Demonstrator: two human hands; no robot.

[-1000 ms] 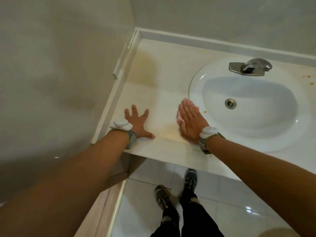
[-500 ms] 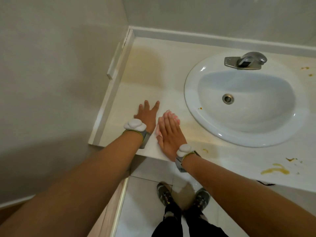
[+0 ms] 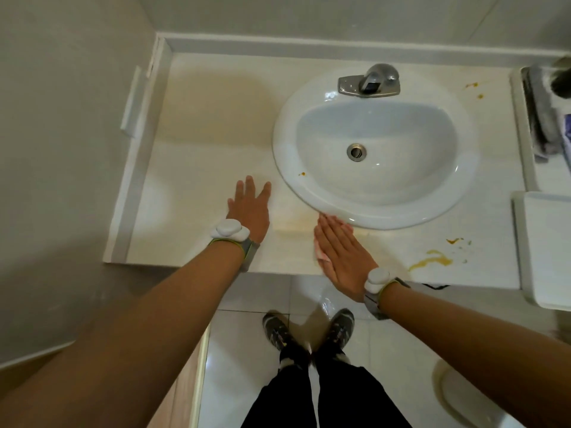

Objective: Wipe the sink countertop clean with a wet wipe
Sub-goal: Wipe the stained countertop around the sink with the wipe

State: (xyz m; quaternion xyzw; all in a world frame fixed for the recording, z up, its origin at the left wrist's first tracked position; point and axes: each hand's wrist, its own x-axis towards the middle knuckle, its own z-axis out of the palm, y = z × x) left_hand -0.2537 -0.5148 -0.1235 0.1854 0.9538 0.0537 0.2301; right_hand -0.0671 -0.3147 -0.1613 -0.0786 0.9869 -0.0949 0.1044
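The white countertop (image 3: pixel 210 125) surrounds an oval white sink (image 3: pixel 375 143) with a metal tap (image 3: pixel 369 80). My right hand (image 3: pixel 343 250) lies flat near the counter's front edge, just below the sink rim, pressing a pinkish wet wipe (image 3: pixel 319 254) whose edge peeks out under the palm. My left hand (image 3: pixel 250 208) rests flat with spread fingers on the counter, left of the sink, holding nothing. A yellow-brown smear (image 3: pixel 432 259) sits to the right of my right hand. Small orange spots (image 3: pixel 474 89) dot the far right. A faint brownish streak (image 3: pixel 298 222) lies between my hands.
Walls close the counter at the back and left. At the right edge stand a white tray (image 3: pixel 543 242) and a dark brush-like object (image 3: pixel 540 115). An orange speck (image 3: pixel 302 173) marks the sink rim. Below are the tiled floor and my shoes (image 3: pixel 309 332).
My right hand slid the wipe from beside my left hand toward the right along the front edge, below the sink rim. My left hand stayed flat. The view shifted right, showing more counter.
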